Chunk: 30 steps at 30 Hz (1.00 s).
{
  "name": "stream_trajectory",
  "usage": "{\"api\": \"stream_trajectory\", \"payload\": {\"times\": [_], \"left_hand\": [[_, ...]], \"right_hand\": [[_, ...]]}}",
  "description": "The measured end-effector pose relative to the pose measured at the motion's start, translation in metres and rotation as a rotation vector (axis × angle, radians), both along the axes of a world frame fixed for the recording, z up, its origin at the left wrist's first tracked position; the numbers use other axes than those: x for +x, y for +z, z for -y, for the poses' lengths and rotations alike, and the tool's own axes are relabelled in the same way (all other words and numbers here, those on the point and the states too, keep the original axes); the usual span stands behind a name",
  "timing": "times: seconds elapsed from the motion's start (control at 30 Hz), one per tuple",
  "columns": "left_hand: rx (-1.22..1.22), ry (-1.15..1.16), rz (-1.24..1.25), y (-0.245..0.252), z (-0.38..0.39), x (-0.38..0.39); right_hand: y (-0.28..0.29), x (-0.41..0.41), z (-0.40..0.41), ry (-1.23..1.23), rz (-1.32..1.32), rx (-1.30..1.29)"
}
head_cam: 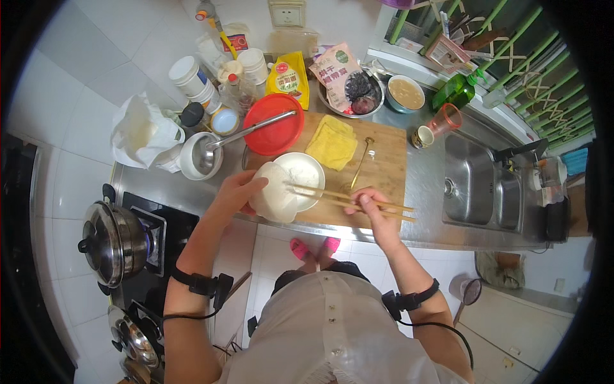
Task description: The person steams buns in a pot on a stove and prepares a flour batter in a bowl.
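My left hand (240, 192) grips the side of a pale, rounded vessel (273, 197) that looks like a bowl, tilted over the left part of a white bowl (317, 192). White powder (307, 175) lies in that lower bowl. A pair of wooden chopsticks (331, 194) is held in my right hand (376, 209), their tips at the edge of the tilted vessel. Whether they touch it I cannot tell. Under the white bowl is a wooden cutting board (383, 168). On it lie a folded yellow cloth (332, 142) and a long thin gold-coloured spoon (362, 163).
Behind the board are a red lid (273, 127) and a metal bowl (357, 114) with packets. A white bowl (188, 165) holding a metal ladle (252, 128) stands left. A lidded pot (103, 245) sits over a lit gas burner (152, 240). The sink (467, 182) is at right.
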<state>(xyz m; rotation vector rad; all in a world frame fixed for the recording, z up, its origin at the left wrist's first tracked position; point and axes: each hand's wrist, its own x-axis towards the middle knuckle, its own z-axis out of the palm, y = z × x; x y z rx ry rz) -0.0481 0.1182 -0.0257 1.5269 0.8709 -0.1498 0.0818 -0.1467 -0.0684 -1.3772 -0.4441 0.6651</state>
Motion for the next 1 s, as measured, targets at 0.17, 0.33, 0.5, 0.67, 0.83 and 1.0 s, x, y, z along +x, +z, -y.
{"api": "stream_trajectory", "payload": {"times": [0.17, 0.33, 0.5, 0.67, 0.83, 1.0], "left_hand": [[0.009, -0.006, -0.050, 0.003, 0.007, 0.011], [0.041, 0.048, -0.034, -0.008, 0.002, 0.010], [0.046, 0.054, -0.027, -0.011, -0.001, 0.004], [-0.021, 0.070, -0.025, -0.012, 0.000, 0.001], [-0.035, 0.075, 0.003, -0.017, -0.005, -0.010], [-0.063, 0.126, 0.039, -0.020, -0.002, -0.016]], "right_hand": [[0.002, -0.018, -0.018, 0.170, 0.348, -0.125], [-0.001, -0.017, -0.017, 0.123, 0.493, -0.182], [0.005, -0.017, -0.013, 0.048, 0.441, -0.189], [0.002, -0.027, -0.029, 0.140, 0.427, -0.138], [0.006, -0.021, -0.023, 0.082, 0.466, -0.189], [0.012, -0.012, -0.013, -0.034, 0.403, -0.242]]}}
